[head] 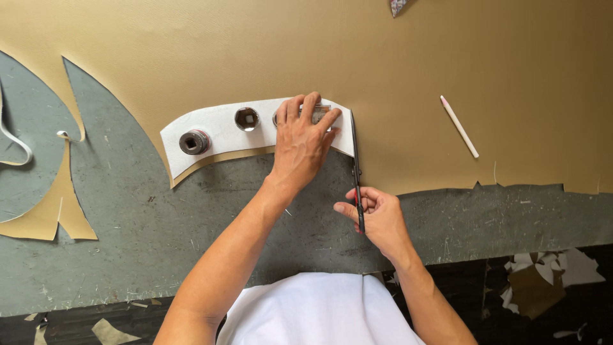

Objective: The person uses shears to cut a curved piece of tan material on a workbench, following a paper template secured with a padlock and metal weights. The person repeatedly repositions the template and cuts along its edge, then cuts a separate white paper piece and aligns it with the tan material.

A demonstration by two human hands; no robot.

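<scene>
The left hand (pixel 303 144) lay flat and spread on the right end of a white curved pattern (pixel 220 131), pinning it to the tan sheet (pixel 396 57) that covered most of the grey desk (pixel 147 230). The right hand (pixel 377 217) was closed around scissors (pixel 355 169), blades pointing away from the person and running up along the pattern's right edge, just beside the left fingertips (pixel 332 118).

The nearest risk was to those fingertips: they sat so close to the blades that a small sideways drift of the scissors could have nicked them. The pattern itself could also have shifted. Two metal sockets (pixel 194 142) (pixel 246 119) weighted its left and middle parts, and a third weight lay mostly hidden under the left hand, so the right end probably depended on palm pressure; easing that pressure might have let the edge creep and the cut wander off the outline.

Veering left would have shaved the white pattern; veering right would have left the piece oversized. The sheet's lower edge was already jagged further right, and offcuts (pixel 54 217) lay at the left, so the material looked prone to uneven cuts. The white marking stick (pixel 458 126) lay well apart to the right and seemed unlikely to interfere.
</scene>
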